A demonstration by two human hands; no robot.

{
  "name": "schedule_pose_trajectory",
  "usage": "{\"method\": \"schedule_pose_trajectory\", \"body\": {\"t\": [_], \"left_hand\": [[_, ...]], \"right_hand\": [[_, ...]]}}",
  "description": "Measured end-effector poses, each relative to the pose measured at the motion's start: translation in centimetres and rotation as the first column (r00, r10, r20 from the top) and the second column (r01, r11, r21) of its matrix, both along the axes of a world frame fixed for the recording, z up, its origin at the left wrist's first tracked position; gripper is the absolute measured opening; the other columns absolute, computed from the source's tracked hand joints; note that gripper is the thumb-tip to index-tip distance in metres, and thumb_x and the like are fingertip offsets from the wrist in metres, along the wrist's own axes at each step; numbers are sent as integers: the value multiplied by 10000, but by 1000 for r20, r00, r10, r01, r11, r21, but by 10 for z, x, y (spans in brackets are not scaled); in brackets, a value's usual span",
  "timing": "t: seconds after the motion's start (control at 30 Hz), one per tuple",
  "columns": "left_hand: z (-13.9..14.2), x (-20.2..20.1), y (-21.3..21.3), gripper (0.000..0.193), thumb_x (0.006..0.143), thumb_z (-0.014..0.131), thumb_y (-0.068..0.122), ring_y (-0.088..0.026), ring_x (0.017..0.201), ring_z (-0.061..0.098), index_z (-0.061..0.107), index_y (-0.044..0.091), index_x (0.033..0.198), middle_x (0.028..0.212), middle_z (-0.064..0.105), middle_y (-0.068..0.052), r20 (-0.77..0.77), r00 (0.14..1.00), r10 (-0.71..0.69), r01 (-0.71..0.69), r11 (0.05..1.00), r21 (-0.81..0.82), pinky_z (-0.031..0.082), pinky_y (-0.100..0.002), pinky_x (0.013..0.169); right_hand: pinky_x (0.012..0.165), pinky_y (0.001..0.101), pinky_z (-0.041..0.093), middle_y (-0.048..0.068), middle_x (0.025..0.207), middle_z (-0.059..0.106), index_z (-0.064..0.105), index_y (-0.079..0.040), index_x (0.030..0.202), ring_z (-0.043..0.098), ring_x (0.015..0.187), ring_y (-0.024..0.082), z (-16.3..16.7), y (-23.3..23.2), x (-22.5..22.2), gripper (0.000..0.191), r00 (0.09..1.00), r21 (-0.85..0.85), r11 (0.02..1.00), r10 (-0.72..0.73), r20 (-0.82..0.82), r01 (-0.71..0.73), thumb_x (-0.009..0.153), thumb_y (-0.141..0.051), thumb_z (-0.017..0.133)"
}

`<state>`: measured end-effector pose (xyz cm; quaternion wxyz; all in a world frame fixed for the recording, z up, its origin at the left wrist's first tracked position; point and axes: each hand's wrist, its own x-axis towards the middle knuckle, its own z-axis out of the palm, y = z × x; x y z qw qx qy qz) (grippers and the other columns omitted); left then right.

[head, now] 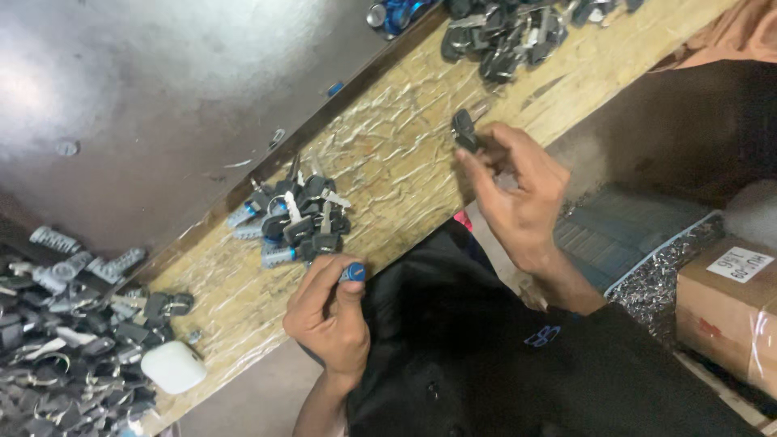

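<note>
Two hands work above a wooden desk (388, 162) covered in wrinkled clear film. The left hand (330, 316) is closed around a small cylinder with a blue end (353, 272), most of it hidden in the fist. The right hand (518, 190) pinches a black-headed key (464, 129) at its fingertips, the blade hard to make out. A small heap of keys and lock barrels (291, 220) lies between them; larger piles (65, 356) run past the frame edges.
</note>
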<state>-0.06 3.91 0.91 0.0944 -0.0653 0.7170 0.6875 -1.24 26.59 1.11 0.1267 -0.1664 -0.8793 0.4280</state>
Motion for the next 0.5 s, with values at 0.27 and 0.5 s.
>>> {"method": "schedule_pose_trajectory", "body": {"t": [0.27,0.5], "left_hand": [[-19,6,-25,246,1011,707,168,-80,712,544,718,-74,1054,942,667,-68,126,990,58,-98,934,342,411,-222,606],[-12,12,-52,289,1040,707,209,-86,756,521,723,-71,1108,965,647,-62,118,993,23,-70,908,414,398,-225,643]], "right_hand": [[732,297,602,198,1046,676,536,81,1303,690,837,170,19,-59,-1,319,944,-797,568,331,-8,-206,1005,139,633],[675,289,596,193,940,711,587,44,1147,734,812,176,32,-85,-20,254,764,-319,701,627,-149,-637,944,66,738]]}}
